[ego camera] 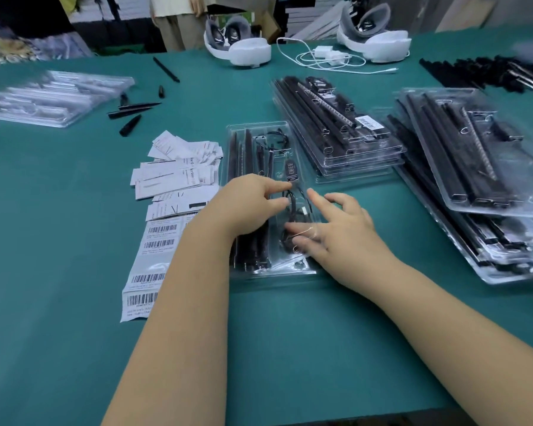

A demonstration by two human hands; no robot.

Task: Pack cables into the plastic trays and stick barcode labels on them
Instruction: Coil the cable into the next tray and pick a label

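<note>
Head view. One clear plastic tray (260, 273) lies in the middle of the green counter (74, 302), under both hands. It holds long black strips on its left side and a coiled black cable (291, 207) with a small controller (291, 172) on its right.

Two stacks of filled trays stand to the right: a near stack (339, 127) with one barcode sticker on top, and a far stack (480, 179) cut off by the frame edge. One pile of empty trays (50, 96), blurred, lies far left.

One strip of barcode labels (150, 265) lies left of the tray, four barcodes showing; loose white leaflets (176, 170) above it, count unclear.

Left hand (253, 204): fingers curled, pinching the cable. Right hand (336, 229): fingers spread, pressing the coil into the tray. Fingertips blurred.
</note>
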